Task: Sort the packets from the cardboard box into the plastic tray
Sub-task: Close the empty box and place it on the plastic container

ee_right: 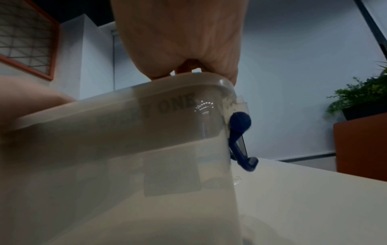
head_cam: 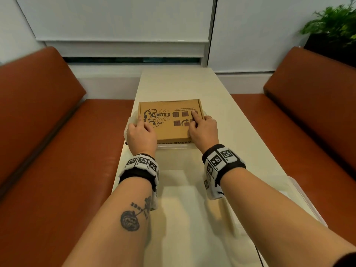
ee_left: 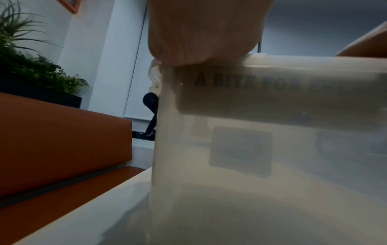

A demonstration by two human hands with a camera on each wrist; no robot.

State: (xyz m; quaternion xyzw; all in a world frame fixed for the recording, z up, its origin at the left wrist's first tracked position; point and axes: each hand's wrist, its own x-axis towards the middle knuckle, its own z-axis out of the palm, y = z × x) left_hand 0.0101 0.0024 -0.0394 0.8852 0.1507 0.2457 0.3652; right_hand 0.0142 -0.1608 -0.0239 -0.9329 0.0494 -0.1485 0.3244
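A closed brown cardboard box (head_cam: pixel 169 120) printed "CBITE'S" sits in the top of a translucent plastic tray (head_cam: pixel 173 147) in the middle of the table. My left hand (head_cam: pixel 141 132) grips the box's near left corner, with the thumb on the lid and the fingers curled down the side. My right hand (head_cam: pixel 202 130) holds the near right corner; its index finger lies straight on the lid and the other fingers wrap the right edge. In the wrist views each hand (ee_left: pixel 201 33) (ee_right: pixel 184 41) rests at the tray rim. The box's printed side (ee_left: pixel 272 92) shows through the tray wall (ee_right: pixel 125 149). No packets are visible.
The narrow cream table (head_cam: pixel 192 83) runs between two orange benches (head_cam: pixel 48 132) (head_cam: pixel 298 122). Blue clip handles (ee_right: pixel 239 132) hang at the tray's ends. A translucent plastic piece (head_cam: pixel 304 201) lies at the table's near right edge. A potted plant (head_cam: pixel 333 26) stands at the far right.
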